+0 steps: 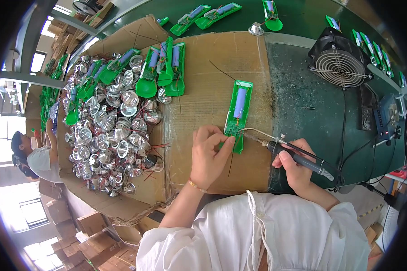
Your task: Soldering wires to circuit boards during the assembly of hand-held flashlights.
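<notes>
On the cardboard (199,104) lies one green casing (233,128) with one blue cell (240,103); the left hand (208,158), nearly closed, touches its lower part, hold unclear; the right hand (298,172) clasps one soldering iron (304,161).

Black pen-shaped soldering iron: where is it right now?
In the head view, the black pen-shaped soldering iron is right of centre, held in the right hand, its tip pointing left toward the green plastic casing with the blue cylindrical battery.

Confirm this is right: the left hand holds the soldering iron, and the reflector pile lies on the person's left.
Wrong hand: the head view shows the right hand holding the soldering iron. The reflector pile does lie on the person's left.
</notes>
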Demonstrator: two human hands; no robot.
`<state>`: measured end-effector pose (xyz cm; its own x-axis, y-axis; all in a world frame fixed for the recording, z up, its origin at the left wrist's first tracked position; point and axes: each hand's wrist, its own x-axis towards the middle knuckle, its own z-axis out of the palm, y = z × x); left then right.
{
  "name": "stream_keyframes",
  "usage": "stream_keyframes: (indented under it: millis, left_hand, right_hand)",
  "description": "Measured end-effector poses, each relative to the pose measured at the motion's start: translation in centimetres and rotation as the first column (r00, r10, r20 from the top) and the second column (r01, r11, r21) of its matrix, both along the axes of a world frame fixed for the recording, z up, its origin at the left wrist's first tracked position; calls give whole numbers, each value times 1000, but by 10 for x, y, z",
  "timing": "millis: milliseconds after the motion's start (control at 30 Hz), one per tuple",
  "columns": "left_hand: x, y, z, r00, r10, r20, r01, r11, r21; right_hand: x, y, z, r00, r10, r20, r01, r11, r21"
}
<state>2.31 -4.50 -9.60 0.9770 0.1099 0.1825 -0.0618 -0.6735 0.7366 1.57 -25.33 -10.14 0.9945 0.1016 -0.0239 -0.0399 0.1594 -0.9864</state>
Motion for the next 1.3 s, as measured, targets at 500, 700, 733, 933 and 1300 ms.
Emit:
stream_keyframes:
  millis: [500,700,733,933,1300]
  left_hand:
    - [13,6,-7,990,-127,-64,131,989,64]
    - [13,5,-8,990,-118,-78,122,991,56]
    - [12,5,-7,990,-114,-81,118,992,48]
    - [12,3,-5,990,-99,-100,102,994,25]
    - [17,4,2,993,-106,-57,112,988,103]
  right_hand:
    - [5,2,3,993,82,86,-62,975,-212]
    - [4,2,4,996,68,56,-56,979,-195]
    - [3,3,4,996,67,56,-55,979,-195]
    - [1,-2,-2,997,-59,53,60,998,-11]
    - [13,-17,-11,995,-91,36,88,993,76]
